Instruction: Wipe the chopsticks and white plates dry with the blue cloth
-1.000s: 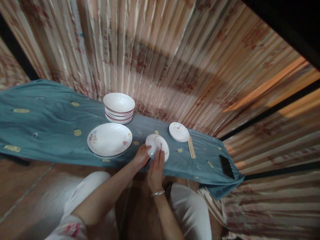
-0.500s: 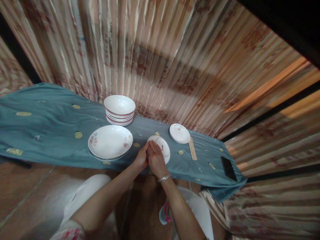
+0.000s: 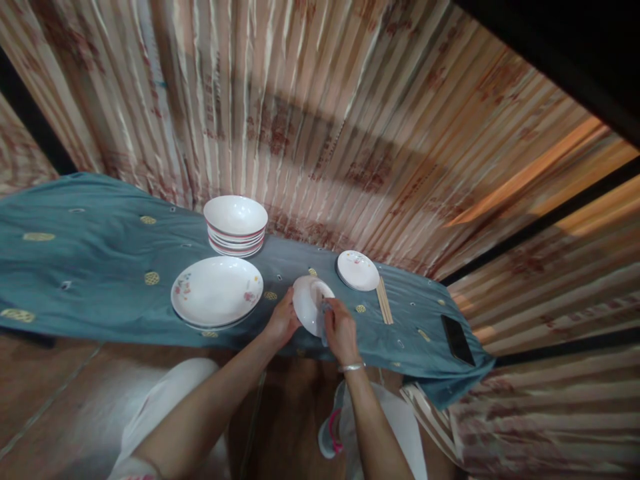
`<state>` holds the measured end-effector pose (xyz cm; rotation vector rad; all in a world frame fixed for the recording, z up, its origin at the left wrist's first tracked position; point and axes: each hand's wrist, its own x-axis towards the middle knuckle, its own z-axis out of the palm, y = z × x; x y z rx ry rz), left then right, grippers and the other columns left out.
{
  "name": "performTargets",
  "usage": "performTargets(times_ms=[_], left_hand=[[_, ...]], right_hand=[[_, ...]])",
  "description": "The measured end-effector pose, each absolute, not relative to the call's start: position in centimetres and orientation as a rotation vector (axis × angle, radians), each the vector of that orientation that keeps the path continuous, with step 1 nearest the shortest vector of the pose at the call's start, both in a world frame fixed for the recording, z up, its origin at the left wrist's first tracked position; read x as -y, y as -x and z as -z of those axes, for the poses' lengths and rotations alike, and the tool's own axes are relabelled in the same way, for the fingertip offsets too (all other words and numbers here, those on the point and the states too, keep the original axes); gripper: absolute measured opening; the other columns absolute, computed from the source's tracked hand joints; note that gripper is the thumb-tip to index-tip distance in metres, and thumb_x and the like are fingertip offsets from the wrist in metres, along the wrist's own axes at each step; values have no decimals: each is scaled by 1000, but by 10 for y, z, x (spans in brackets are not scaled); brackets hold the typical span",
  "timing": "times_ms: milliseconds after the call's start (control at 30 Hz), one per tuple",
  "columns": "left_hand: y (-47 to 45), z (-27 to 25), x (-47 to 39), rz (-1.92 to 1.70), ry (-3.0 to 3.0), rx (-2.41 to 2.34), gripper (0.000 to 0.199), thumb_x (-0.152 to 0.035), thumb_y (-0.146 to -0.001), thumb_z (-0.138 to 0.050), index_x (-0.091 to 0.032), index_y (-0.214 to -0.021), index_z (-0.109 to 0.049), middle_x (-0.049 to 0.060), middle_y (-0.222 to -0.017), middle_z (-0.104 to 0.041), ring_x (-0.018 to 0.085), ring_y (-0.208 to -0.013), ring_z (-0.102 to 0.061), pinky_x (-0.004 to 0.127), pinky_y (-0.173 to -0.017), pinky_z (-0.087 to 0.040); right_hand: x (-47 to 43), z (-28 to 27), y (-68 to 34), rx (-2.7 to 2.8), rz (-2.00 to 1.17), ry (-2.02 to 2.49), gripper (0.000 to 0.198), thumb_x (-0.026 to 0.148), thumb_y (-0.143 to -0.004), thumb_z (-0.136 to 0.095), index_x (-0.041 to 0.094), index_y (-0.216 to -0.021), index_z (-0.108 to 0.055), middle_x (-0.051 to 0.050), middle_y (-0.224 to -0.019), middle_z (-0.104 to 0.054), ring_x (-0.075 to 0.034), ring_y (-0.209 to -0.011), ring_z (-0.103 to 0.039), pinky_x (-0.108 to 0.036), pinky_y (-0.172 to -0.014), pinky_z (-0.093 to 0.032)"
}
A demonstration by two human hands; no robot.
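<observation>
Tilted above the front edge of the table, a small white plate (image 3: 307, 307) turns its underside, with the foot ring, toward me. My left hand (image 3: 285, 319) grips the plate's left rim, fingers mostly behind it. My right hand (image 3: 341, 329) is closed at the right side of the plate, bunched on a greyish cloth (image 3: 327, 307) that touches the underside; much of the cloth is hidden in the fingers. Left of my hands lie stacked oval plates (image 3: 217, 291) with floral edges. Beyond them stands a stack of white bowls (image 3: 236, 217) with red rims.
Small floral plates (image 3: 358, 270) are stacked to the right, with several wooden chopsticks (image 3: 385, 301) beside them. A black phone (image 3: 457, 340) lies near the right end of the teal tablecloth (image 3: 110, 267). A pleated curtain (image 3: 310, 120) hangs close behind the table.
My hands were together over the plate and have come apart. The left now holds the plate's left rim; the right has moved to its right side with the cloth. The plate is tilted more.
</observation>
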<state>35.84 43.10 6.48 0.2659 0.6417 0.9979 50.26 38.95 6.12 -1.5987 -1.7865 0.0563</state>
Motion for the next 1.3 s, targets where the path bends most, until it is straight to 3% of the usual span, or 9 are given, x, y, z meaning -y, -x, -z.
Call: performTargets(times_ms=[133,300,400,600,767,933,1033,1133,1300], left_hand=[[-362,-70,-427,-971,-282,-601,36,-42,-87,-51,-12,-100,-66,13,-94,-72,27,-96,-65,38,-83,-51],[-369,-74,-426,-1015,-235,-672,28,-37,-84,-59,-12,-96,-65,12,-92,-71,25,-90,-66,36,-79,-52],[-374,-75,-424,-986,-253,-661,26,-36,-82,-62,-12,-92,-65,12,-90,-71,24,-89,-66,35,-79,-52],[-386,-81,-414,-955,-399,-525,24,-35,-76,-69,-16,-89,-63,10,-93,-69,24,-91,-66,40,-84,-51],[-399,-84,-408,-926,-539,-516,34,-33,-67,-77,-18,-95,-66,10,-99,-68,26,-90,-66,43,-85,-49],[-410,-80,-406,-893,-642,-582,36,-30,-65,-79,-19,-97,-66,12,-108,-68,28,-98,-66,38,-84,-47],[-416,-73,-405,-891,-668,-623,35,-25,-63,-79,-19,-95,-67,11,-107,-69,25,-94,-66,34,-80,-47],[-420,-65,-406,-918,-693,-623,34,-20,-59,-80,-19,-91,-69,10,-101,-71,23,-90,-66,34,-81,-47],[-417,-59,-409,-965,-718,-593,29,-16,-57,-81,-18,-84,-70,9,-91,-72,25,-97,-64,36,-91,-44]], right_hand=[[-357,-54,-506,1768,59,1642,37,34,-92,-44,13,-119,-58,-18,-120,-60,-26,-114,-56,-44,-96,-47],[-337,-33,-508,1782,152,1736,60,47,-87,-52,12,-135,-44,-22,-134,-49,-32,-122,-49,-49,-93,-49],[-336,-21,-515,1764,171,1829,60,40,-89,-48,11,-140,-36,-24,-138,-44,-32,-123,-48,-47,-91,-49],[-340,-13,-537,1721,199,1855,53,24,-91,-36,10,-142,-31,-21,-131,-53,-28,-120,-51,-47,-95,-46],[-341,-24,-559,1621,117,1921,45,24,-92,-30,7,-131,-44,-23,-120,-60,-29,-107,-60,-47,-89,-47],[-342,-38,-576,1464,-56,1970,40,28,-90,-33,11,-116,-57,-17,-86,-68,-26,-75,-66,-36,-70,-48],[-343,-40,-587,1291,-145,1953,32,34,-86,-40,15,-86,-66,-12,-67,-66,-23,-62,-62,-31,-60,-44],[-345,-38,-596,1086,-415,1904,34,42,-79,-47,19,-56,-59,-10,-52,-61,-19,-53,-58,-28,-51,-42],[-354,-33,-601,593,-1024,1569,26,39,-66,-62,13,-64,-62,-7,-53,-65,-13,-42,-53,-21,-36,-37]])
